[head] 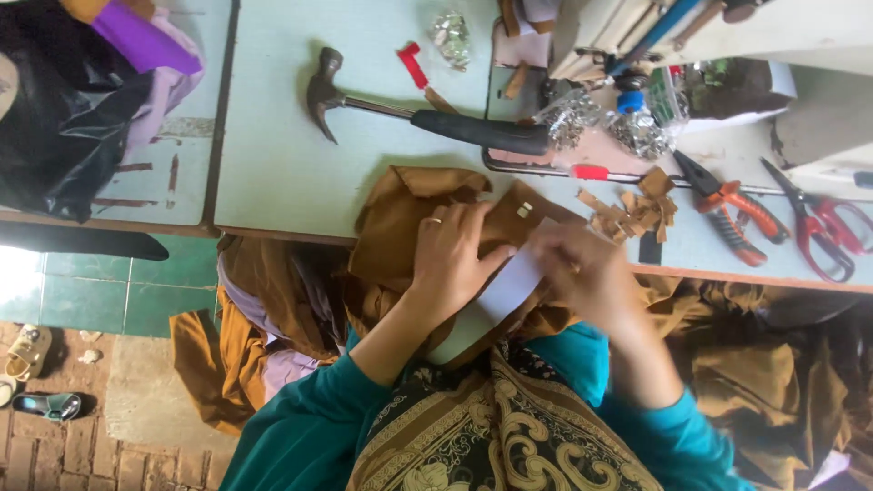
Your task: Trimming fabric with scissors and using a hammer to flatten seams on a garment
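At the far left a black bag (55, 118) lies heaped on the pale green tabletop (273, 164), with one claw hammer (427, 116) to its right. Near the front edge, brown fabric (400, 218) is bunched up and spills off toward the lap. The left hand (452, 250) lies flat on it, fingers spread and pressing down, gripping nothing. Just right of it, a white card (511, 286) sits against the cloth; the right hand (582, 273) is blurred, and I cannot tell whether it is closed on the card. One small metal piece (525, 210) shows on the fabric, so the work looks early, with much cloth untouched. Further right lie a pile of brown scraps (632, 209), one pair of orange-handled pliers (732, 205) and one pair of red-handled scissors (823, 223).
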